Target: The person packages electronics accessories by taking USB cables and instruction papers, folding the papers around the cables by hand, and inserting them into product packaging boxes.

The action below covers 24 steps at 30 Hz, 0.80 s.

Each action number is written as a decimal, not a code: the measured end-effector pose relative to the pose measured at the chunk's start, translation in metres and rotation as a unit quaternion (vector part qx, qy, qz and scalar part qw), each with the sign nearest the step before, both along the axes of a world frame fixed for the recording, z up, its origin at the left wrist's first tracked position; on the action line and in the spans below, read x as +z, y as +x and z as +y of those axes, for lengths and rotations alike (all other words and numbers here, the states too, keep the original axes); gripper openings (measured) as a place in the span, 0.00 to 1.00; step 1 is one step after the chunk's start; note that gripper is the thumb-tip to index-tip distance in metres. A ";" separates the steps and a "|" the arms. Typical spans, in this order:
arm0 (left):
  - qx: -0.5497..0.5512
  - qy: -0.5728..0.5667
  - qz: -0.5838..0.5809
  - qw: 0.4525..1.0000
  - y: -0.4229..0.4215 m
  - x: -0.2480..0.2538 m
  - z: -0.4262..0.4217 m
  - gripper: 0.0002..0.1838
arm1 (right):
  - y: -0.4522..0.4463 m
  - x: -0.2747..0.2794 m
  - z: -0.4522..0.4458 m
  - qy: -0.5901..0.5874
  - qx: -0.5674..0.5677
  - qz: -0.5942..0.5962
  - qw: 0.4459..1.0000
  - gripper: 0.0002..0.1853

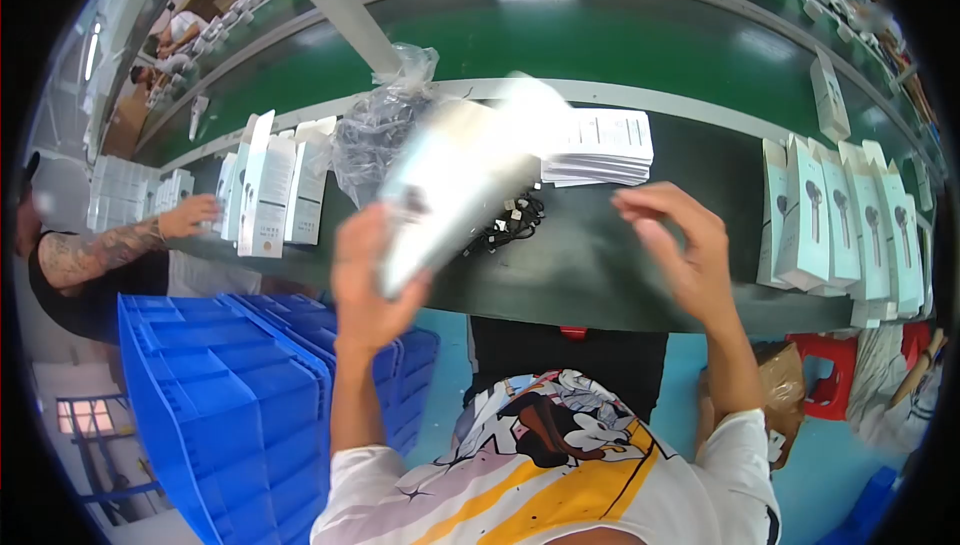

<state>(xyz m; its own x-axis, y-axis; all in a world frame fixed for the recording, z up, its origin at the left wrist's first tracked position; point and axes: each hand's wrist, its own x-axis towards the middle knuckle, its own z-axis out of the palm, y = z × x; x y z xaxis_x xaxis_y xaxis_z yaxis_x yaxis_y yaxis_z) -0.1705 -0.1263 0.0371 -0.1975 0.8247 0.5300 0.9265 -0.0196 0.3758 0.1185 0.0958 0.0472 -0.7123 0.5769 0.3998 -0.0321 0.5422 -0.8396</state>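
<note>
My left hand (368, 270) is closed around the lower end of a white printed carton (440, 210), tilted up and to the right above the bench. The carton is smeared by motion, and its upper end looks open with a pale flap. My right hand (690, 250) hovers over the bench, fingers curved and thumb apart, holding nothing I can see. Between the hands lies a heap of black cables (515, 223) with light connectors, partly behind the carton. Behind it sits a stack of printed leaflets (605, 145), just left of my right hand's fingertips.
A clear plastic bag (375, 140) stands behind the carton. Upright cartons line the left (265, 195) and right (840, 220) of the dark bench (600, 290). A co-worker's tattooed arm (100, 257) reaches in at left. Blue crates (225, 395) stand below; a green conveyor (600, 40) runs behind.
</note>
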 end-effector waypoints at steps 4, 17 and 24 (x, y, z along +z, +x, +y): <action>0.240 0.122 -0.193 0.944 -0.053 -0.014 -0.038 0.37 | -0.071 -0.008 -0.004 0.227 0.025 -0.001 0.974 0.12; 0.388 -0.082 0.040 0.917 -0.112 -0.067 -0.049 0.40 | -0.229 -0.092 0.001 0.297 -0.048 -0.198 0.933 0.16; 0.408 -0.125 0.109 0.898 -0.133 -0.064 -0.039 0.39 | -0.197 -0.054 -0.010 0.242 -0.065 -0.098 0.963 0.10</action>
<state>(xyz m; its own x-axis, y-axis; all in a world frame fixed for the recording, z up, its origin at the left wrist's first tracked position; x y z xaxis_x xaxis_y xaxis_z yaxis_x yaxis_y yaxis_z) -0.3031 -0.1654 -0.0264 -0.7038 0.5518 0.4474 0.6468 0.7583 0.0821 -0.0781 0.0861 -0.0065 -0.7363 0.4456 0.5091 0.1954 0.8605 -0.4705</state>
